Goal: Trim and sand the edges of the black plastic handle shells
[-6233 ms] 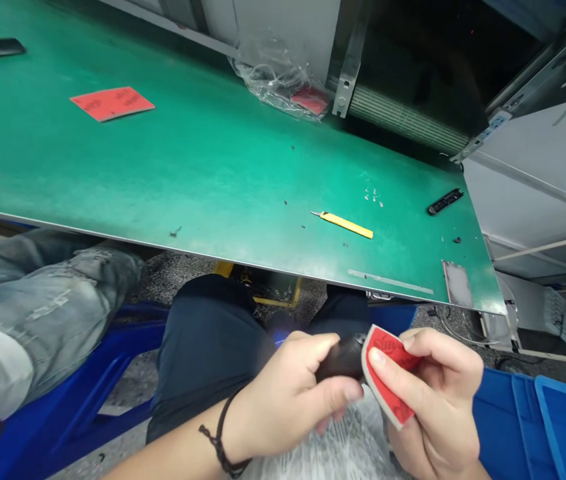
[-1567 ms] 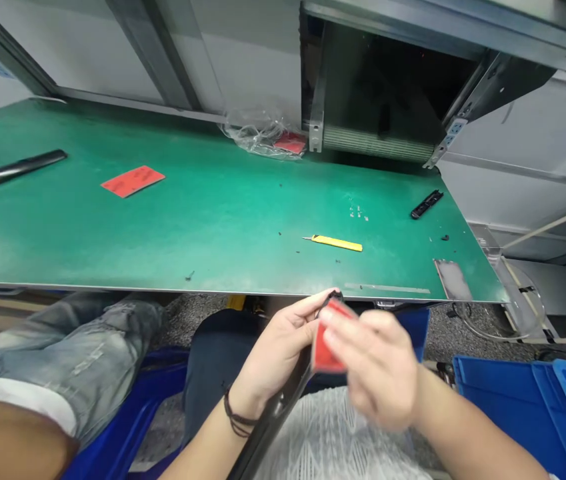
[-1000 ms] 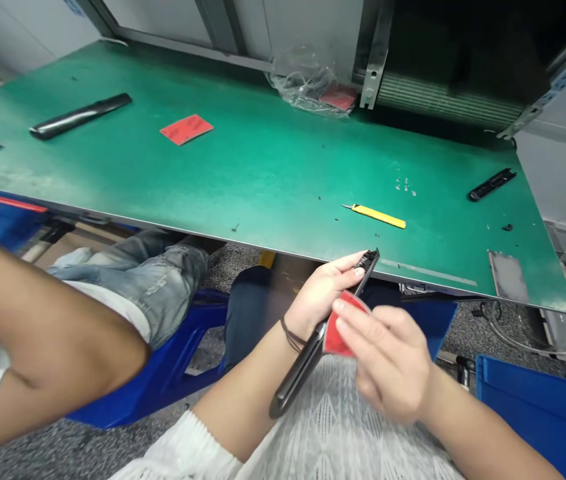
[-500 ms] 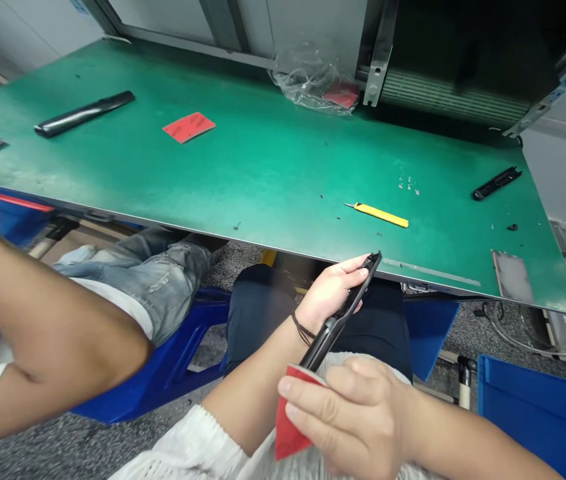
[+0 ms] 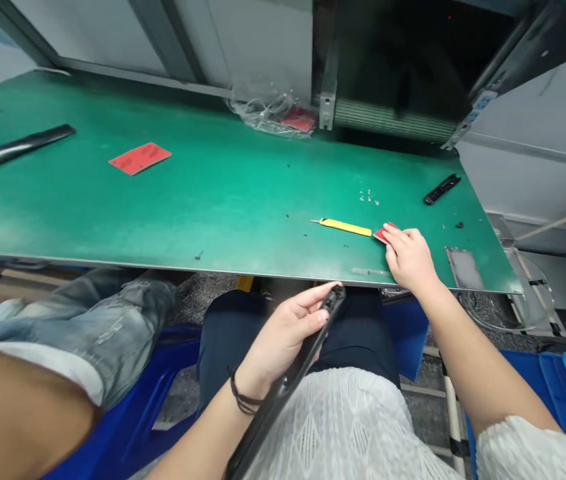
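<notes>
My left hand [image 5: 293, 327] is closed around a long black plastic part [image 5: 283, 390], which slants from the table's front edge down towards my lap. Its upper end shows a hollow, moulded inside. Over the green table my right hand [image 5: 410, 257] grips a small red sheet of sandpaper [image 5: 383, 232], mostly covered by the fingers. Just left of that sheet lies a yellow craft knife [image 5: 345, 227], its blade pointing left. I cannot tell whether the sandpaper touches the tabletop.
A second red sheet [image 5: 140, 159] and a long black tube-like part [image 5: 17, 148] lie on the green table [image 5: 203, 200]. At the back is a clear plastic bag [image 5: 267, 113]; on the right, a short black part [image 5: 441, 189] and a grey pad [image 5: 463, 268]. A person's arm [image 5: 23, 407] is close on my left.
My right hand has carried the red sandpaper from the black part's lower end to the table, beside the knife. The view has shifted right. My left hand keeps its hold.
</notes>
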Tool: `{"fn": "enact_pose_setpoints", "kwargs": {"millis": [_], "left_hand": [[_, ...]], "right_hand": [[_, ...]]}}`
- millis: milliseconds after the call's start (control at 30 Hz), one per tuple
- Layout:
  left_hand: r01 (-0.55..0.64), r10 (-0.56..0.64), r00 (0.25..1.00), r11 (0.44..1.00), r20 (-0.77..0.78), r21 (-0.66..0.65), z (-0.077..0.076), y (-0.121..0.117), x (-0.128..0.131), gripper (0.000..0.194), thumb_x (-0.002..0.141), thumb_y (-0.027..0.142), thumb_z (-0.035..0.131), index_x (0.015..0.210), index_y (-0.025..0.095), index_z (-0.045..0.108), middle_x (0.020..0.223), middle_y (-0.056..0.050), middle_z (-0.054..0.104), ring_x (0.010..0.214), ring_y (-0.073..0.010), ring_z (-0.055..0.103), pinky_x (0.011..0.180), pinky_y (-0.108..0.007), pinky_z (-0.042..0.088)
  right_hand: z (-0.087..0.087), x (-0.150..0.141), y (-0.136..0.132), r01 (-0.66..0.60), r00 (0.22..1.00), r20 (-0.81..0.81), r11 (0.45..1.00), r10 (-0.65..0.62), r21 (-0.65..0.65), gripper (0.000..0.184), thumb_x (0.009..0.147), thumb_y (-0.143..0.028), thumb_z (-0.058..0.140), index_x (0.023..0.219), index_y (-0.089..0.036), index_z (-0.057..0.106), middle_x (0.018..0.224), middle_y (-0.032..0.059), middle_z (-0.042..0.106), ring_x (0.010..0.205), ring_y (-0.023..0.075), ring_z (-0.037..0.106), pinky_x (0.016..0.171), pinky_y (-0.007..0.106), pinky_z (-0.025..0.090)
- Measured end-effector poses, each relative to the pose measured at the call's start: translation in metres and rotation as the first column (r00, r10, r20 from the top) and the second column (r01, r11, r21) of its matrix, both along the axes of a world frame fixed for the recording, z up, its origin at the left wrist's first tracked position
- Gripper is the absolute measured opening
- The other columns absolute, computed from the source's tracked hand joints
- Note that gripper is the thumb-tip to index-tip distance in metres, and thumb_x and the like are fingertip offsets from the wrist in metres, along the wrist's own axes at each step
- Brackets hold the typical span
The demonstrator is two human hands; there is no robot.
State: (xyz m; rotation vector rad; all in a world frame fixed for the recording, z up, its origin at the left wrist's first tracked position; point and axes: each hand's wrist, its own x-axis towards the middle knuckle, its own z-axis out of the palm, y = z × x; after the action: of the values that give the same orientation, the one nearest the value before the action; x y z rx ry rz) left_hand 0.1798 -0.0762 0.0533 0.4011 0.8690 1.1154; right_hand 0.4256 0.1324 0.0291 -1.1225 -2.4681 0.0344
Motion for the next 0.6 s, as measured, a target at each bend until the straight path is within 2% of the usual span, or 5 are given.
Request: {"fn": "enact_pose_setpoints", "kwargs": {"millis": [167,300,367,433,600], "left_hand": [[-0.363,0.382,0.836,0.923,-0.394,0.125,0.006,0.009,0.013,0.050,0.086,0.041,0.088,0.130,0.021,0.075,0.097,-0.004,0.076,0.070,-0.0142,0.066,0.064,-0.022,0.055],[-0.377,0.546,0.610,0.838,-0.575,0.395,0.009,0.020,0.042,0.035,0.093,0.033,0.081,0.127,0.026,0.077,0.118,-0.004,0.077,0.109,-0.0228,0.069,0.099,-0.028,0.051],[-0.263,0.515,0.617,0.847,-0.595,0.462,0.014,0.028,0.058,0.035,0.090,0.031,0.084,0.125,0.027,0.079,0.112,-0.004,0.076,0.100,-0.0238,0.069,0.094,-0.030,0.051],[-0.100,0.441,0.670,0.851,-0.597,0.516,0.022,0.036,0.071,0.032,0.090,0.029,0.084,0.122,0.028,0.082,0.105,-0.005,0.075,0.091,-0.0241,0.067,0.087,-0.031,0.052],[0.230,0.360,0.686,0.718,-0.632,0.658,0.037,0.051,0.065,0.052,0.093,0.029,0.079,0.143,0.037,0.069,0.130,-0.006,0.075,0.117,-0.0317,0.067,0.106,-0.039,0.048]], "right_hand": [[0.027,-0.004,-0.032,0.133,0.973,-0.170,0.981,-0.156,-0.142,0.049,0.103,-0.038,0.062,0.146,-0.014,0.063,0.165,0.0206,0.049,0.157,0.0481,0.032,0.125,0.078,0.022],[0.040,-0.030,-0.117,-0.162,0.927,-0.375,0.916,0.014,-0.366,0.050,0.105,-0.044,0.064,0.150,-0.024,0.054,0.125,0.0083,0.076,0.104,0.0197,0.074,0.094,0.035,0.062],[0.038,-0.036,-0.141,-0.480,0.793,-0.603,0.706,0.094,-0.521,0.062,0.104,-0.045,0.067,0.156,-0.022,0.043,0.123,0.0088,0.075,0.098,0.0174,0.074,0.089,0.031,0.062],[0.039,-0.031,-0.150,-0.622,0.673,-0.734,0.605,0.088,-0.497,0.052,0.107,-0.048,0.061,0.148,-0.020,0.049,0.115,0.0082,0.074,0.095,0.0172,0.074,0.088,0.032,0.062],[0.059,0.026,-0.131,-0.417,0.660,-0.751,0.846,0.029,-0.333,0.030,0.112,-0.049,0.052,0.101,-0.023,0.060,0.077,-0.0022,0.065,0.064,0.0124,0.064,0.063,0.026,0.058]]}}
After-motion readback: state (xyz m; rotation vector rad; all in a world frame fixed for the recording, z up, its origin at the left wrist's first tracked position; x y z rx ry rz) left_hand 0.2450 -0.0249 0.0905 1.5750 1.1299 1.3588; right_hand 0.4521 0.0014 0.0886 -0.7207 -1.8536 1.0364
